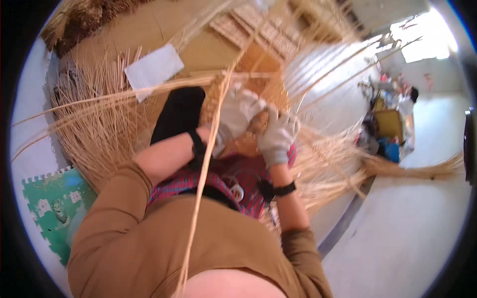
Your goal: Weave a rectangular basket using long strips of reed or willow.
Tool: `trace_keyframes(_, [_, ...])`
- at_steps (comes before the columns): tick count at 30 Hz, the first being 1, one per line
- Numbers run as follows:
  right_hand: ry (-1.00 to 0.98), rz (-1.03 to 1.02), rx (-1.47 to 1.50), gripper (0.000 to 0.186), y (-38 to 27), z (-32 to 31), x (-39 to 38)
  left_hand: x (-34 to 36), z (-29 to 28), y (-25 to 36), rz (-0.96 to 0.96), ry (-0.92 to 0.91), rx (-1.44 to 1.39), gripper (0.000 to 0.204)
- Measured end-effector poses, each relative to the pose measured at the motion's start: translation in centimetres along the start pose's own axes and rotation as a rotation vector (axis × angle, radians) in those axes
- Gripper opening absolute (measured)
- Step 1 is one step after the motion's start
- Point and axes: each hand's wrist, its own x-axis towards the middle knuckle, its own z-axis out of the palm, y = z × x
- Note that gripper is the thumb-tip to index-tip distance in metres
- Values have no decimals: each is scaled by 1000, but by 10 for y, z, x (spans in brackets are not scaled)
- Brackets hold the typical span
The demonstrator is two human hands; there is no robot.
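Gloved left grip and right grip hide the middle of the woven piece; both blur, so whether they close on it cannot be told. Long strand runs off the bottom edge; brown bundle, upper left, is cut by the picture's rim. Distant person, far right, is too small to make out.

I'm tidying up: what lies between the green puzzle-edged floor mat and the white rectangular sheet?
Long, thin, tan straw-like strands, as the head view shows.
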Motion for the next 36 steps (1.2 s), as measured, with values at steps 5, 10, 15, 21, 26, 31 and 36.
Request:
trace_keyframes(5, [196, 91, 136, 69, 6, -15, -44, -41, -46, -11, -246, -86, -243, 19])
trace_keyframes(10, [94, -126, 751, 35, -54, -14, -48, -32, -62, -41, -722, 571, -808, 22])
trace_keyframes(15, [38, -232, 610, 33, -118, -45, -13, -50, -36, -51, -723, 488, -785, 23])
trace_keyframes(21, [225, -382, 642, 27, -150, -53, 21, -45, -33, -55, -640, 435, -1858, 26])
trace_keyframes(26, [199, -360, 686, 26, -128, -29, 26, -28, -28, -87, -323, 284, -1073, 38])
trace_keyframes(31, [146, -368, 819, 15, -128, -29, 25, -26, -31, -98, -539, 20, -1334, 32])
trace_keyframes(36, [85, -447, 752, 25, -129, -36, 27, -41, -12, -94, -462, 254, -1356, 29])
